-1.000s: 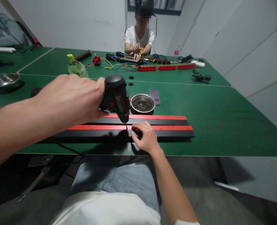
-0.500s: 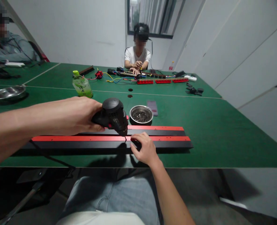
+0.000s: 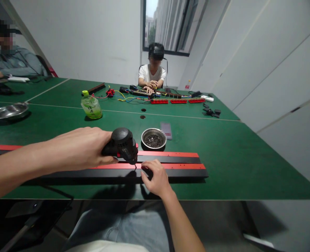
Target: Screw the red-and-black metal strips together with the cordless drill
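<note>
The person's left hand point(image 3: 83, 148) is closing its grip fully around the handle of the black electric screwdriver point(image 3: 123, 145), with the fingers wrapped around it, and is holding the tool nearly upright. Its thin bit is pointing down onto the red strip of the nearer long black-and-red metal rail point(image 3: 181, 172). This rail is lying flat along the front edge of the green counter point(image 3: 236, 157), just before the person's lap. The right hand point(image 3: 152, 178) is resting on the black part of the same rail, just beside the bit, with the fingers curved downward. Whether this grip is pinching something small or only pressing on the metal cannot be told, because the fingertips are hidden in shadow. A second black-and-red metal rail point(image 3: 170, 159) is lying parallel just behind the first one. Directly behind it, a small round steel bowl of dark screws point(image 3: 153, 139) is standing, and a flat dark card-like object point(image 3: 166, 129) is lying just beside the bowl. Farther left, a green plastic bottle with a yellow cap point(image 3: 91, 106) is standing upright, and a wide shallow steel dish point(image 3: 7, 111) is sitting near the left edge. At the far end of the counter, a person in a white shirt point(image 3: 152, 75) is working with both hands over coloured wires, and another person in grey point(image 3: 10, 63) is sitting at the far left.
</note>
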Motion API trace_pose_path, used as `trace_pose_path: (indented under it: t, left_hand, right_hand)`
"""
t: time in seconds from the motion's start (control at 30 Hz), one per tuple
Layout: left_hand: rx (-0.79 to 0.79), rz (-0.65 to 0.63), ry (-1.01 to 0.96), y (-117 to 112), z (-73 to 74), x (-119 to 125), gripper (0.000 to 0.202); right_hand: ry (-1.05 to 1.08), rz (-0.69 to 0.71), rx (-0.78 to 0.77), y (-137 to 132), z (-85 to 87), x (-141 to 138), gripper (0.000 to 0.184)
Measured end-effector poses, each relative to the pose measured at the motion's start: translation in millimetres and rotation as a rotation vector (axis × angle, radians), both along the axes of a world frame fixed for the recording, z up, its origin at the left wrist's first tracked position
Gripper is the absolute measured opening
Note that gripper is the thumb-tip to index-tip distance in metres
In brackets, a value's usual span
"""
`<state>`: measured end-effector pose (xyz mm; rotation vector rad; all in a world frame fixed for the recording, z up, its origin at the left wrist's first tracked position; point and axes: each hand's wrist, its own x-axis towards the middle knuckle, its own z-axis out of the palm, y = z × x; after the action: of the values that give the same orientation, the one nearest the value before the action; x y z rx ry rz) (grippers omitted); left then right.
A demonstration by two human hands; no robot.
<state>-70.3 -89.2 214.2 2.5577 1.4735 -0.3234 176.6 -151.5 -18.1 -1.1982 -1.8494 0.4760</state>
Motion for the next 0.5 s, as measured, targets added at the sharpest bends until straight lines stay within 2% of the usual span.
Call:
trace_pose_path:
  t: [0.17, 0.37, 0.5]
  left_hand:
    - [-0.030, 0.037, 0.021, -2, 2.0, 6, 0.039]
    - [0.045, 0.074, 0.094, -3, -3.5, 10, 0.037]
    - [0.040, 0.088, 0.105, -1, -1.7, 13, 0.034]
  right_hand:
    - [0.027, 0.019, -0.036, 0, 1.3, 2, 0.017]
    - [0.044, 0.019, -0.073, 0, 1.9, 2, 0.017]
    - [0.051, 0.026, -0.077, 0, 2.9, 2, 0.017]
